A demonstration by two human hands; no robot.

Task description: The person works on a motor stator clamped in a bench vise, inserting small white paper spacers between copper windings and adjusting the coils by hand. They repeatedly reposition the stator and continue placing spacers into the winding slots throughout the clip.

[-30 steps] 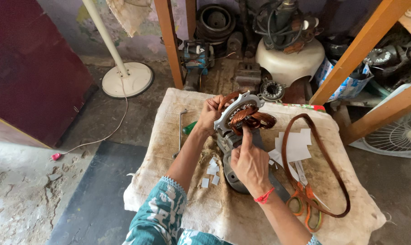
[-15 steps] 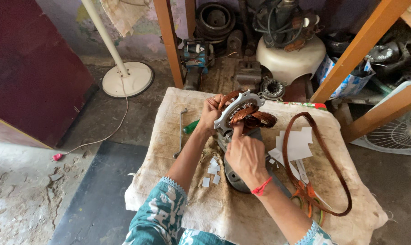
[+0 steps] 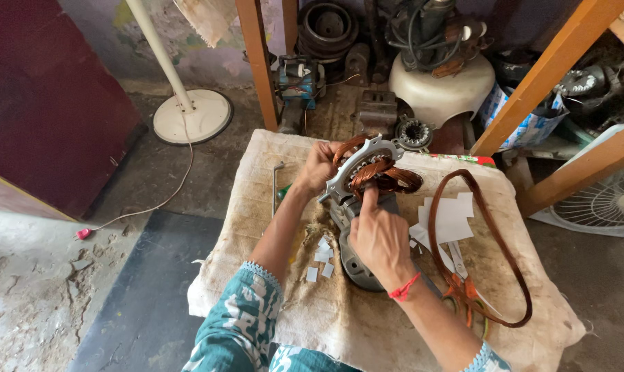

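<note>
A person bends over a motor stator [image 3: 367, 176], a grey metal frame standing tilted in the middle of a cloth-covered work table [image 3: 394, 324]. The left hand [image 3: 320, 167] grips the stator's far left rim, fingers curled shut around the frame to steady it. The right hand [image 3: 379, 234], just nearer than the stator, has its forefinger stretched out and pressing into the copper winding [image 3: 387, 178] that bulges from the stator's core, the other fingers folded in. It looks to me like the coil is being seated into its slots; pushing more of it home would call for firm, careful pressure with the frame held steady, so the wire is not scraped. Right of the stator lie white paper slips [image 3: 453, 217], and beyond them a large loose loop of copper wire [image 3: 477, 207] runs toward the near edge, where orange-handled scissors [image 3: 463, 289] rest. Small paper scraps [image 3: 321, 255] are scattered just left of the stator's base, and a metal rod [image 3: 276, 186] lies further left. The cloth is stained and worn. Behind the stator stand wooden posts [image 3: 257, 62], old motor parts and a cream housing [image 3: 439, 86]; a white fan stand [image 3: 191, 114] sits on the concrete floor to the far left.
</note>
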